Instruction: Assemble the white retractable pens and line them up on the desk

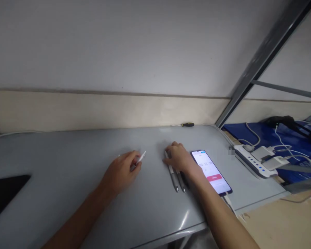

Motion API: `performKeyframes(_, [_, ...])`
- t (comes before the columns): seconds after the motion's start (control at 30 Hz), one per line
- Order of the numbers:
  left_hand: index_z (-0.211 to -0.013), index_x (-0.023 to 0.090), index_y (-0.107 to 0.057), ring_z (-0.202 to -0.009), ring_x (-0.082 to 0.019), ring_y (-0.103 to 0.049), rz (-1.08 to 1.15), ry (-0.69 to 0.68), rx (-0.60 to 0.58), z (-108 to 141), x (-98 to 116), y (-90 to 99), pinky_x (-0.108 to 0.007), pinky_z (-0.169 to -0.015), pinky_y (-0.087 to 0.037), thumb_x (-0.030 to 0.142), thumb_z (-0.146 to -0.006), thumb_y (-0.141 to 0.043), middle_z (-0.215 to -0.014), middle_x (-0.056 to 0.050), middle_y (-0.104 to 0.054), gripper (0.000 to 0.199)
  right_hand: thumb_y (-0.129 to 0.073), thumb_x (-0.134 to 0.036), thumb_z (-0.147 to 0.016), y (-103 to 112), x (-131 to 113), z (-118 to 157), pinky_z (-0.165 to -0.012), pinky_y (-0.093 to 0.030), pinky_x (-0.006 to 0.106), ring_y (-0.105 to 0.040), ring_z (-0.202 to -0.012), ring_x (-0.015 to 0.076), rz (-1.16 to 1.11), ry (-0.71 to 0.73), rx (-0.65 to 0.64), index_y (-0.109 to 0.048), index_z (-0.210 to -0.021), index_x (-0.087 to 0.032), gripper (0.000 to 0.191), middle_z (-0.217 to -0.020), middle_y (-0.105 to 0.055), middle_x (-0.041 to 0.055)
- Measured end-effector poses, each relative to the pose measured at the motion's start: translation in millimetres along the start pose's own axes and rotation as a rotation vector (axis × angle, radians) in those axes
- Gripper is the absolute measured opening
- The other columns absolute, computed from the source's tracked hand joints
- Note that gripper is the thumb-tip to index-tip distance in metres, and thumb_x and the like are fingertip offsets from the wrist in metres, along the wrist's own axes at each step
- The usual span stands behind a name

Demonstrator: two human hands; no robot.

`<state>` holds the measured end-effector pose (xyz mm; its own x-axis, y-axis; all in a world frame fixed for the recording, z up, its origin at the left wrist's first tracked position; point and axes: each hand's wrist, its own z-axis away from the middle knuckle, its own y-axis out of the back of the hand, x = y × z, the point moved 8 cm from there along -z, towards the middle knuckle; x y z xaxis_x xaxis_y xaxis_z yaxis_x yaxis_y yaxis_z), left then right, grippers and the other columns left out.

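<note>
My left hand (pixel 124 171) is closed round a small white piece (pixel 141 157), whose tip sticks out between thumb and fingers above the grey table (pixel 67 193). To the right, my right hand (pixel 178 157) rests over the upper ends of two white and grey pens (pixel 174 180), with its fingers curled down onto them. The pens lie side by side, their grey tips pointing toward the table's front edge. Whatever lies under the right palm is hidden.
A lit phone (pixel 211 172) with a cable lies right of my right hand. Farther right are a power strip (pixel 254 162) with chargers and a blue surface (pixel 298 176). A screwdriver (pixel 188 125) lies by the wall; a black object (pixel 7 193) is at left.
</note>
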<state>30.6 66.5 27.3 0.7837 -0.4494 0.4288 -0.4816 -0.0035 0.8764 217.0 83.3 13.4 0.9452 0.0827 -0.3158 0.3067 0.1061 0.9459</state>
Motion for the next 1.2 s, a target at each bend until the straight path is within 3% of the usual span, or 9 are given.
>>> performKeyframes(0.27, [-0.086, 0.02, -0.057, -0.067, -0.014, -0.056, 0.019, 0.004, 0.008, -0.8, 0.6, 1.1, -0.028, -0.066, -0.043, 0.029, -0.086, -0.045, -0.076, -0.001, -0.063, 0.015, -0.063, -0.013, -0.073, -0.4, 4.6, -0.4, -0.088, -0.042, 0.032, -0.053, -0.11, 0.0269, -0.044, -0.019, -0.003, -0.061, -0.126, -0.015, 0.053, -0.116, -0.058, 0.0139])
performKeyframes(0.47, [-0.087, 0.02, -0.06, -0.066, -0.014, -0.057, 0.029, 0.007, 0.018, -0.9, 1.4, 2.6, -0.027, -0.064, -0.044, 0.03, -0.086, -0.047, -0.076, -0.001, -0.064, 0.016, -0.062, -0.01, -0.071, 0.6, 5.5, 0.8, -0.089, -0.042, 0.031, -0.052, -0.112, 0.0262, -0.077, -0.021, -0.02, -0.064, -0.124, -0.016, 0.053, -0.117, -0.058, 0.0127])
performKeyframes(0.83, [-0.09, 0.02, -0.062, -0.068, -0.014, -0.061, 0.161, -0.015, 0.024, -2.5, 1.4, 2.1, -0.026, -0.066, -0.048, 0.034, -0.086, -0.05, -0.075, 0.0, -0.067, 0.018, -0.071, -0.015, -0.067, 5.1, 14.1, 0.3, -0.086, -0.043, 0.031, -0.053, -0.106, 0.0254, -0.134, -0.105, 0.001, -0.064, -0.121, -0.017, 0.055, -0.112, -0.059, 0.012])
performKeyframes(0.97, [-0.094, 0.02, -0.066, -0.065, -0.013, -0.059, 0.21, 0.005, 0.037, -9.5, 4.9, 11.3, -0.024, -0.063, -0.048, 0.035, -0.085, -0.053, -0.073, 0.0, -0.065, 0.022, -0.076, -0.028, -0.069, 7.1, 14.4, 0.0, -0.089, -0.042, 0.035, -0.047, -0.114, 0.0292, -0.151, -0.104, 0.051, -0.064, -0.121, -0.019, 0.054, -0.116, -0.057, 0.0131])
performKeyframes(1.07, [-0.096, 0.021, -0.068, -0.064, -0.012, -0.057, 0.201, -0.031, 0.019, -15.7, 13.0, 16.9, -0.024, -0.062, -0.046, 0.035, -0.087, -0.05, -0.08, -0.001, -0.067, 0.024, -0.073, -0.037, -0.076, 13.6, 9.9, 0.0, -0.093, -0.04, 0.041, -0.042, -0.119, 0.0303, -0.168, -0.064, 0.159, -0.063, -0.122, -0.022, 0.049, -0.123, -0.053, 0.0131])
performKeyframes(1.2, [-0.095, 0.022, -0.069, -0.071, -0.013, -0.058, 0.159, -0.114, -0.008, -22.4, 20.4, 18.5, -0.025, -0.067, -0.046, 0.032, -0.089, -0.049, -0.09, -0.002, -0.068, 0.023, -0.07, -0.037, -0.08, 18.6, -6.7, 0.9, -0.097, -0.037, 0.042, -0.042, -0.118, 0.026, -0.269, 0.135, 0.226, -0.062, -0.121, -0.027, 0.043, -0.123, -0.053, 0.0086])
